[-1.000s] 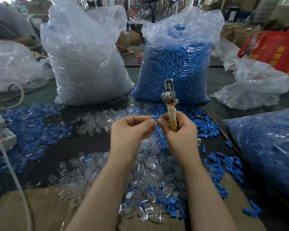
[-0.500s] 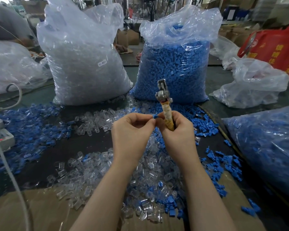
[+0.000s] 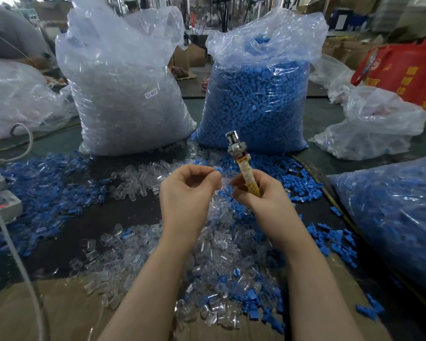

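Left hand: Your left hand (image 3: 187, 193) hovers above the middle of the table (image 3: 123, 212), thumb and forefinger pinching a small blue piece (image 3: 218, 170), the remaining fingers curled toward the palm.
Right hand: Your right hand (image 3: 261, 198) is wrapped round the taped handle of a hand tool (image 3: 241, 163), whose metal head stands upward, tipped a little toward the left.
Blue piece: It sits in the air at your left fingertips, just beside the tool's handle and apart from it, above the loose heap.
Beneath the hands: A heap of clear pieces (image 3: 221, 242), mixed with blue ones, spreads from the middle of the table to its near edge, spilling onto a sheet of cardboard (image 3: 47, 311).
Left side: Loose blue pieces (image 3: 47, 183) are scattered toward the left edge, where a white device (image 3: 0, 205) and a pale cable (image 3: 14, 252) lie.
Far edge: Two full plastic sacks stand side by side, the sack of clear pieces (image 3: 126, 94) on the left with a small white label, the sack of blue pieces (image 3: 253, 99) on the right.
Right edge: A further bag of blue pieces (image 3: 391, 217) lies slumped, a crumpled clear bag (image 3: 374, 124) beyond it, and a red bag (image 3: 408, 70) behind that at the far right corner.
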### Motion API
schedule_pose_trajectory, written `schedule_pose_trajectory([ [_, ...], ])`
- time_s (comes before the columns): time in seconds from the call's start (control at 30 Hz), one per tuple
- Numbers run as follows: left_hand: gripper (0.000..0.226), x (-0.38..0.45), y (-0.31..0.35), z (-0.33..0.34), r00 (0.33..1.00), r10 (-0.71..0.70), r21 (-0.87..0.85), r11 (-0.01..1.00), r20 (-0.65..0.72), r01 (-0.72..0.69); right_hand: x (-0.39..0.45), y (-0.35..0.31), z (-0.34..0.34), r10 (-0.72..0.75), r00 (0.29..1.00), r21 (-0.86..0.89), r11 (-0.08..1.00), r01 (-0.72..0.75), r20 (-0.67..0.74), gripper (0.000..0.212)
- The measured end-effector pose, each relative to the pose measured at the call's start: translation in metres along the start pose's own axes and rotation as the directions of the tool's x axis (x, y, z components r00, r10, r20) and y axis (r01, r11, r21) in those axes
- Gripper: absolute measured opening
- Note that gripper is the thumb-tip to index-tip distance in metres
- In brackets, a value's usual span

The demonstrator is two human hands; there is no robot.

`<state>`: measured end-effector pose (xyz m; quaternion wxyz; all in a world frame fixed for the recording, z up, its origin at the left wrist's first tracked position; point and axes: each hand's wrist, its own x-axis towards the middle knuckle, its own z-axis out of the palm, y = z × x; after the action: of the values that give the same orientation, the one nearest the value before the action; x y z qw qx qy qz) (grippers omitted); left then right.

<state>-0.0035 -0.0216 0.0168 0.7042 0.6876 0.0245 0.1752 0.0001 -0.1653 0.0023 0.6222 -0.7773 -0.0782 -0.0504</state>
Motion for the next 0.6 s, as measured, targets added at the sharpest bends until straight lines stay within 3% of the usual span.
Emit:
schedule_pose_trajectory([
  [0.2, 0.011, 0.006, 0.001, -0.006, 1.000, 0.000, -0.152, 0.988, -0.001, 0.000, -0.002, 0.002, -0.010, 0.073, 0.989, -0.076, 0.995, -0.063, 0.131, 0.022],
  [0.4, 0.009, 0.009, -0.002, -0.011, 0.998, 0.056, -0.071, 0.996, 0.002, -0.056, -0.002, 0.005, -0.011, 0.094, 0.976, -0.204, 0.978, -0.052, 0.199, 0.015],
  [0.6, 0.009, 0.010, 0.000, -0.014, 0.998, 0.061, -0.078, 0.995, 0.028, -0.059, -0.003, 0.005, -0.009, 0.093, 0.967, -0.194, 0.980, -0.047, 0.237, 0.015],
])
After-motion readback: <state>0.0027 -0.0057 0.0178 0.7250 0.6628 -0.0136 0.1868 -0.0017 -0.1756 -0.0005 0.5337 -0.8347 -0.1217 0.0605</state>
